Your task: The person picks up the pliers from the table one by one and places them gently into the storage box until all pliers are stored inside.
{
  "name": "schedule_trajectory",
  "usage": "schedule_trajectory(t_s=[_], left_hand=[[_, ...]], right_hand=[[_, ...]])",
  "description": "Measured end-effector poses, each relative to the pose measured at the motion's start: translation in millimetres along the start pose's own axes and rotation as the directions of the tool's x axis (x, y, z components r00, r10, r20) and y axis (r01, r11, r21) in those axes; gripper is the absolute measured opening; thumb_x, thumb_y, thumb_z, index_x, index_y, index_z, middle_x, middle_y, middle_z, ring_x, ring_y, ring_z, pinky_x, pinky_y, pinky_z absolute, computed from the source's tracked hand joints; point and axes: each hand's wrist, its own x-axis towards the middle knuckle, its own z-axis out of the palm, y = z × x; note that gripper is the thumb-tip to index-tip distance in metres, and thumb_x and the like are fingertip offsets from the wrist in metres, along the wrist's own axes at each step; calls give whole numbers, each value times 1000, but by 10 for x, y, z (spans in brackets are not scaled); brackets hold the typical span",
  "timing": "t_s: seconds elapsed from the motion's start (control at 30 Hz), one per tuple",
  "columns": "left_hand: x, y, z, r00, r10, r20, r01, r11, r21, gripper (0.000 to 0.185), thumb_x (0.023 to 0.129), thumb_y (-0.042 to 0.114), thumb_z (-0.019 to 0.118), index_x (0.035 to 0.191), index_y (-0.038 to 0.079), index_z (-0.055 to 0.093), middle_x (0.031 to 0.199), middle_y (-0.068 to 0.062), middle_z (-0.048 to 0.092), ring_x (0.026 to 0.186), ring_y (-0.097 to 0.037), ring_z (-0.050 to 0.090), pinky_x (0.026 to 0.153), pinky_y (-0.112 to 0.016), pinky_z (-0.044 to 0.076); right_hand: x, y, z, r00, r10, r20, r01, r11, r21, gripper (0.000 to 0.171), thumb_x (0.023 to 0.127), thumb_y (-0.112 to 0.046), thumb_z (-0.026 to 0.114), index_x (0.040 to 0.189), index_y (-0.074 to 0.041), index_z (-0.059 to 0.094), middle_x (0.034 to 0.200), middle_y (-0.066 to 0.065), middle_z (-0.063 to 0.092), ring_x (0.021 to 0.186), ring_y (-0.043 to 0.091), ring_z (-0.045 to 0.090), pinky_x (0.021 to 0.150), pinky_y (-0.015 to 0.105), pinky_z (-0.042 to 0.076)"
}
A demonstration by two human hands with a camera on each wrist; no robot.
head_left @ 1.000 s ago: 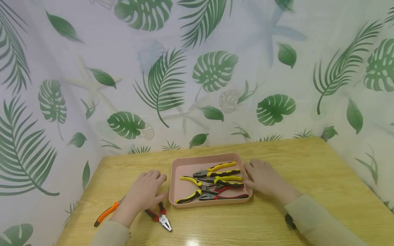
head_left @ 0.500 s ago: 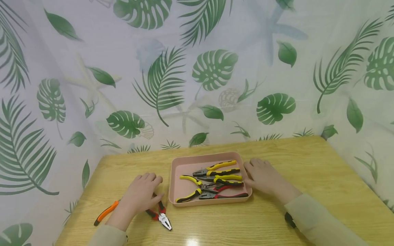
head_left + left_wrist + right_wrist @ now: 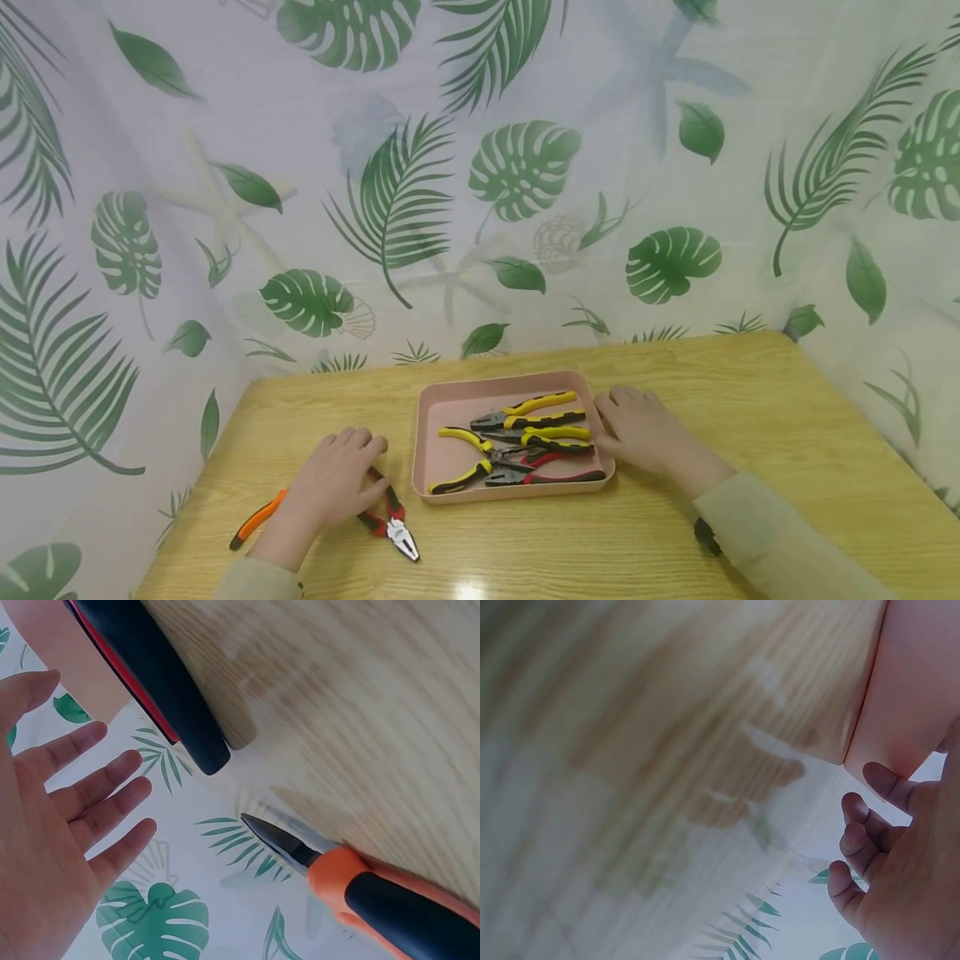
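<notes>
A: What is seen around the scene?

B: A wooden worktop (image 3: 750, 400) is shown, closed in behind and at both sides by a white curtain (image 3: 480, 167) printed with green leaves. A pink tray (image 3: 442, 404) is taken as the landmark; it is set near the middle of the worktop.

A: What is kept in the tray?

B: Several pliers are laid in it, partly crossed over one another: yellow-and-black handled pliers (image 3: 532, 417) toward its far side and red-and-black handled pliers (image 3: 555, 475) at its near edge.

A: Where is the left hand placed?

B: The left hand (image 3: 333, 483) is held to the left of the tray, over two tools lying on the worktop. Its fingers are seen spread and straight in the left wrist view (image 3: 97, 787), so the grip is open and nothing is held. Whether the tools are touched cannot be told.

A: Which tools are those?

B: Combination pliers with red-and-black handles (image 3: 390, 521) are laid just left of the tray's near corner, jaws pointed toward the viewer. An orange-handled tool (image 3: 258, 518) is laid farther left of the tray; in the left wrist view it is shown with a pointed dark tip (image 3: 360, 881).

A: And the right hand?

B: The right hand (image 3: 641, 429) is rested palm down just to the right of the tray, against its right rim. Its fingers are loosely bent, and nothing is gripped.
</notes>
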Motion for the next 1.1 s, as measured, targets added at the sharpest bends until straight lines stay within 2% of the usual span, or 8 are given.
schedule_trajectory(t_s=[0.23, 0.4, 0.53, 0.83, 1.1], left_hand=[[-65, -57, 55, 1000, 19, -5, -19, 1000, 6, 34, 92, 30, 75, 119, 13, 65, 108, -4, 63, 105, -25, 60, 95, -47, 50], [-97, -86, 77, 999, 41, -11, -41, 999, 9, 36, 83, 17, 69, 119, 14, 64, 106, -2, 60, 101, -22, 56, 91, -45, 48], [-110, -93, 86, 998, 62, -10, -62, 998, 14, 40, 80, 11, 68, 120, 15, 63, 108, -1, 60, 100, -21, 55, 89, -43, 48], [-150, -101, 143, 997, 83, -8, -83, 997, -6, 45, 78, 8, 66, 123, 14, 66, 112, -3, 61, 104, -23, 56, 91, -46, 49], [-178, -106, 253, 995, 94, -24, -95, 995, -32, 60, 69, 6, 70, 128, 16, 64, 113, -4, 58, 111, -28, 58, 95, -50, 52]], right_hand=[[-5, -10, 8, 1000, 4, 2, -4, 1000, -2, 22, 97, -36, 65, 98, -16, 56, 92, 2, 49, 88, 22, 48, 75, 41, 37], [-12, -18, 11, 1000, 2, -3, -2, 1000, -5, 23, 96, -37, 65, 98, -16, 56, 92, 2, 49, 88, 22, 47, 75, 40, 36], [-11, -24, 7, 1000, 3, 0, -3, 1000, -3, 23, 97, -37, 65, 100, -16, 57, 92, 3, 50, 88, 23, 47, 75, 41, 37], [-19, -30, 23, 1000, 12, 7, -12, 1000, -2, 22, 97, -37, 65, 100, -17, 57, 92, 2, 51, 87, 22, 48, 75, 42, 38], [-19, -35, 42, 1000, 14, -7, -14, 1000, -6, 21, 97, -37, 65, 99, -18, 56, 92, 2, 51, 88, 22, 48, 75, 41, 37]])
